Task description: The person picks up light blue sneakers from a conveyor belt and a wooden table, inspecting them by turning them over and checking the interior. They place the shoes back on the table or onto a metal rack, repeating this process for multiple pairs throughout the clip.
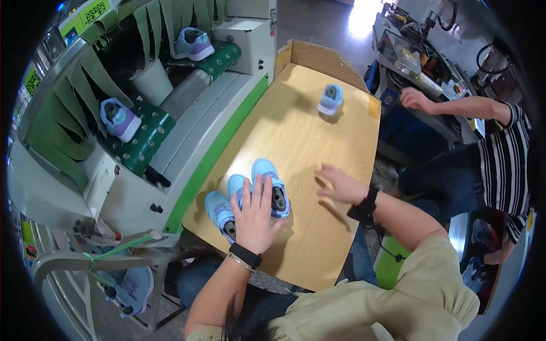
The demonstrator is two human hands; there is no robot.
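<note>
Three light blue sneakers with lilac parts stand side by side on the wooden tabletop: a left shoe [215, 206], a middle one [236, 185] and a right one [264, 168]. My left hand [254, 219] lies over them with its fingers stretched out, covering much of the middle shoe. Dark pieces fill the openings of the outer two. Over the table to their right, my right hand [343, 186] is empty, its fingers apart. Another blue and lilac sneaker [330, 100], slightly blurred, is at the table's far end, beyond my right hand's reach.
Left of the table [307, 133], a machine with green strip curtains [60, 133] carries a sneaker [120, 119] on a green belt and another [193, 44] farther back. A cardboard edge [324, 57] borders the far end. At right, a person in a striped shirt [505, 156] reaches toward a cluttered bench.
</note>
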